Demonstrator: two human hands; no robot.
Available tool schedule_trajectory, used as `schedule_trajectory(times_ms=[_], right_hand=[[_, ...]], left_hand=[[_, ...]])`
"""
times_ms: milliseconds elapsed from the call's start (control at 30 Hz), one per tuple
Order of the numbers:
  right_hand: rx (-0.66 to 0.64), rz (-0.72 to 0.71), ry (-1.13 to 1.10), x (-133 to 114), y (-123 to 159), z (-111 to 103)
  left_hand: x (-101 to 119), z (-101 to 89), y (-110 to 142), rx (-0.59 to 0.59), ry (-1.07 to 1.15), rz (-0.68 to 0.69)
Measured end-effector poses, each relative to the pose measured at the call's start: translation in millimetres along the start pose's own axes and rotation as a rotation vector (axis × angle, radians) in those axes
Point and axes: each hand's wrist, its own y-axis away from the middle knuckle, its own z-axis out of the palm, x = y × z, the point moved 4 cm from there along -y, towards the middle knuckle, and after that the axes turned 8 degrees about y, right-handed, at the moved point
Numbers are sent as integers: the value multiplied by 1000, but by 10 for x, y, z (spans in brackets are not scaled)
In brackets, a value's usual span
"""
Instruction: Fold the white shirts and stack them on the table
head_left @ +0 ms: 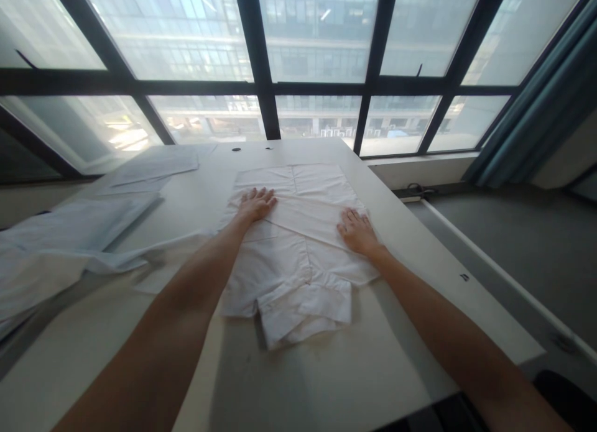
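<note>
A white collared shirt (284, 258) lies folded on the white table (298, 388), its collar towards me and a sleeve apparently laid across its middle. My left hand (257, 205) rests palm down on the left side of the cloth, fingers spread. Over at the right edge, my right hand (357, 230) presses on the shirt with its fingers laid on the fabric, slightly bent. Neither hand shows anything in its grip. Creases run across the cloth between the two hands.
Clear plastic bags or wraps (69, 227) lie loosely at the left, with flat sheets (158, 165) behind them. A small dark item (464, 276) is near the table's right edge. Large windows (317, 34) stand behind, with a blue curtain (536, 102) at the right.
</note>
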Motion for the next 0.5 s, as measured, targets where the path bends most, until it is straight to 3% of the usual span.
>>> schedule_trajectory(times_ms=[167, 400, 500], right_hand=[[-28, -95, -21, 63, 24, -30], [-19, 107, -29, 575, -34, 19], [44, 129, -28, 668, -23, -43]], left_hand=[[-10, -12, 5, 11, 2, 7], [-49, 14, -40, 14, -1, 4], [-45, 14, -42, 25, -8, 14]])
